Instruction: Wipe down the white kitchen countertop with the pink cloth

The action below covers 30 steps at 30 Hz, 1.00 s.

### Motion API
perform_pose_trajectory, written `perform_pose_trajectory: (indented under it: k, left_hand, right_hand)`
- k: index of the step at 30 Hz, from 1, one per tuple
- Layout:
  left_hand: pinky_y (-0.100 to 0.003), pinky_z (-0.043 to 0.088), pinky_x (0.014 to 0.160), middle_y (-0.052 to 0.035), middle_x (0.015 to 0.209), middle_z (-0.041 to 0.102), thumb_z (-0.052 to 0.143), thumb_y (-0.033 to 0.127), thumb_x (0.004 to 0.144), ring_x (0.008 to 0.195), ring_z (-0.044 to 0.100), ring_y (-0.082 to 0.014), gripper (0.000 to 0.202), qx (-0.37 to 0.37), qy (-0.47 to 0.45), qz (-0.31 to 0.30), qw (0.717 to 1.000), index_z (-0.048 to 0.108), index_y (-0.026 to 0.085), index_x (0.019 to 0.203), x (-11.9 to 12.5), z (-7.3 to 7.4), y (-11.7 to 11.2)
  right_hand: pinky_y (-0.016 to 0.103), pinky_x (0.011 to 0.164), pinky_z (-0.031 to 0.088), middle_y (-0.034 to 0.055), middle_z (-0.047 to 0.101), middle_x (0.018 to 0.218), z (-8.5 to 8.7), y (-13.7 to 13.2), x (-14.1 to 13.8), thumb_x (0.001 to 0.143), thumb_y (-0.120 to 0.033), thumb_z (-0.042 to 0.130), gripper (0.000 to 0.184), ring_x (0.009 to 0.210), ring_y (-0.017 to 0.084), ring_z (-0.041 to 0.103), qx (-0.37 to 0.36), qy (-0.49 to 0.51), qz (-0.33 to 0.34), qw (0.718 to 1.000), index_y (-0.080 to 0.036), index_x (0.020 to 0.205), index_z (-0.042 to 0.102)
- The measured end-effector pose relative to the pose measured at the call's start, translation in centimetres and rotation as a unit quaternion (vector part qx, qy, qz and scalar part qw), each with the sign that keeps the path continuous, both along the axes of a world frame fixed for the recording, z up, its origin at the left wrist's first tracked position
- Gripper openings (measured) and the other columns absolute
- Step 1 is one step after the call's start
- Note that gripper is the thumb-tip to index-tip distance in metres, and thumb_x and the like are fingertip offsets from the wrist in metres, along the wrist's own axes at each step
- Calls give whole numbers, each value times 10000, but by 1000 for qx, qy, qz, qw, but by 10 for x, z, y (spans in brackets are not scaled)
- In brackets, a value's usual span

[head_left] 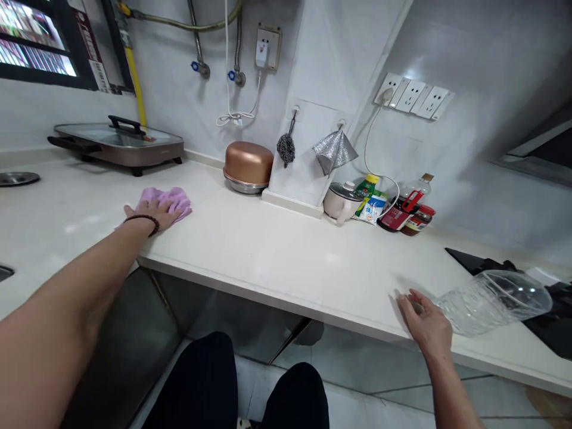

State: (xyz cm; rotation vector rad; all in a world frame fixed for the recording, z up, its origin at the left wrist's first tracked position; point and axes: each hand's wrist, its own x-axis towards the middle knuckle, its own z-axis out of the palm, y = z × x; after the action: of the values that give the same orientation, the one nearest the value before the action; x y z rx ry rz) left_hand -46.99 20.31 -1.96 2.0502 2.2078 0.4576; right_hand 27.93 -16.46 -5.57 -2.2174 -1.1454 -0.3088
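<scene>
My left hand (152, 215), with a dark beaded bracelet at the wrist, holds a purple cloth (181, 199) down against the white countertop (277, 250). Its fingers lie partly spread over the bunched fabric. On the right, my right hand (424, 319) is closed around the narrow end of a clear ribbed plastic bottle (487, 304). The bottle lies tilted, its wide end pointing right, over the edge of a black cooktop (547, 336). A small pale bit shows between the thumb and fingers, and the rest of the grip is hidden.
An electric griddle (120, 146) with a glass lid stands at the back left. A copper-coloured pot (249, 164) sits by the wall ledge. Further right are a small lidded pot (342, 201), a seasoning packet (374, 207) and sauce bottles (397, 214). A scrubber (286, 149) hangs above.
</scene>
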Motion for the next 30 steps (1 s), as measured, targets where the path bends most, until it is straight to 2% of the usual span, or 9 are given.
perform_pose_trajectory:
  k: [4,8,11,14,18,21,25,27,30]
  left_hand:
    - [-803,115,1198,-122,1762,249,368,940,795,1566,108,-580,1079,-43,-15,59,997,375,305,1667,-3,5,-5]
    - [-678,219,1242,-186,1766,198,276,838,928,1572,199,-519,1026,-67,59,54,995,328,134,1673,60,13,-5]
    - [-597,278,1237,-217,1750,229,311,833,937,1559,285,-464,1011,-57,76,-22,995,336,128,1662,147,15,-4]
    - [-588,338,1197,-225,1732,277,347,831,922,1539,332,-462,992,-35,70,-150,986,369,156,1649,259,19,-21]
    - [-628,301,1210,-188,1747,259,362,836,896,1571,266,-448,980,-30,48,-308,950,379,206,1648,404,23,-89]
    - [-684,171,1254,-156,1763,233,361,850,881,1608,167,-434,992,-33,45,-432,900,350,245,1667,475,17,-152]
    - [-714,45,1268,-54,1786,195,333,850,894,1641,76,-375,921,-41,46,-554,830,327,363,1675,500,9,-195]
    - [-731,25,1261,-8,1790,173,343,845,898,1646,73,-353,881,-56,61,-566,820,329,414,1666,483,10,-191]
    - [-749,22,1253,3,1787,178,359,844,895,1642,108,-355,872,-71,75,-523,846,316,439,1666,427,18,-162]
  right_hand:
    - [549,1016,503,112,752,1161,-1,2,-2,862,-746,530,676,1166,404,641,0,5,-1,1000,-221,1246,713]
    - [548,1005,508,109,763,1122,-1,2,-4,862,-740,547,662,1146,405,655,7,15,5,1000,-223,1239,719]
    - [545,1005,514,99,765,1111,-1,3,-6,870,-723,557,634,1144,390,662,12,20,3,1000,-228,1231,721]
    - [532,995,524,96,767,1099,1,3,-8,872,-714,557,619,1133,378,672,19,28,8,999,-223,1206,732]
    - [508,978,537,92,771,1088,3,2,-8,869,-702,563,608,1092,357,690,19,38,21,999,-221,1196,740]
    - [505,971,540,97,773,1084,4,1,-7,876,-693,553,610,1090,358,694,16,32,18,999,-215,1206,739]
    - [515,987,534,102,776,1072,3,1,-4,871,-699,542,627,1088,361,698,20,26,12,999,-207,1206,737]
    - [515,1000,531,105,775,1079,2,1,-3,861,-708,544,638,1078,359,701,20,28,14,999,-204,1201,737]
    - [517,1005,530,107,774,1079,0,2,-1,856,-715,535,646,1087,361,694,22,22,16,999,-203,1193,738]
